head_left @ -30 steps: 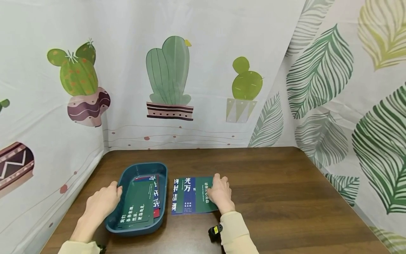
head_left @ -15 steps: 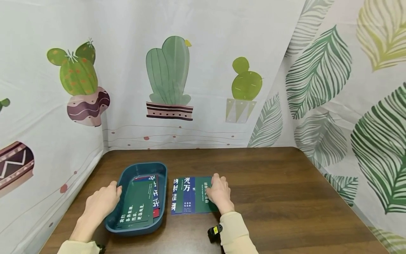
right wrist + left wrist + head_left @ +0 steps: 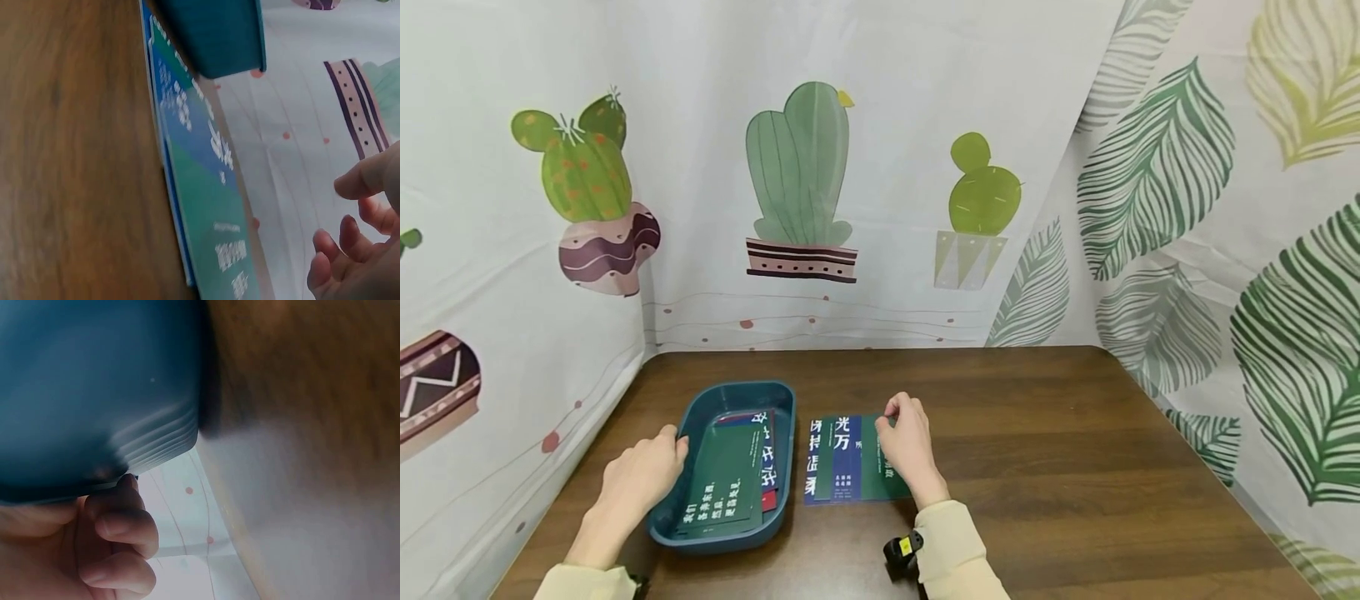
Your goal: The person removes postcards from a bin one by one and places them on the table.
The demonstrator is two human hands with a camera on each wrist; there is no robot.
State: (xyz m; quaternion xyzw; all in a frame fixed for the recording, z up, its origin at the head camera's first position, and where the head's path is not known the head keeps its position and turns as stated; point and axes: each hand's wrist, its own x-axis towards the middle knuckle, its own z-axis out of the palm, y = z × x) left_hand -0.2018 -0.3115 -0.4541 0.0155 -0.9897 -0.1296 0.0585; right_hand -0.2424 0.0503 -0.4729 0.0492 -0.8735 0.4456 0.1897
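Observation:
At the left of the table stands a teal plastic tray (image 3: pixel 722 546), its near-left rim gripped by my left hand (image 3: pixel 643 471). Several printed cards lie in it, a green card (image 3: pixel 726 467) on top, with blue and red ones showing beneath. To the tray's right is an overlapping pile of green and blue cards (image 3: pixel 847 467) with white lettering. My right hand (image 3: pixel 910 442) is above the right end of this pile. Its loosely bent fingers (image 3: pixel 350 237) hold nothing and stand apart from the cards in the right wrist view.
A brown wood-grain table (image 3: pixel 1075 467) carries the tray and the cards. White cloth (image 3: pixel 700 167) printed with cacti and leaves hangs behind and along the sides. A small black device (image 3: pixel 902 550) is strapped at my right wrist.
My right hand has lifted off the pile of cards and moved slightly left, its fingers now bent. The left hand and the tray have stayed where they were.

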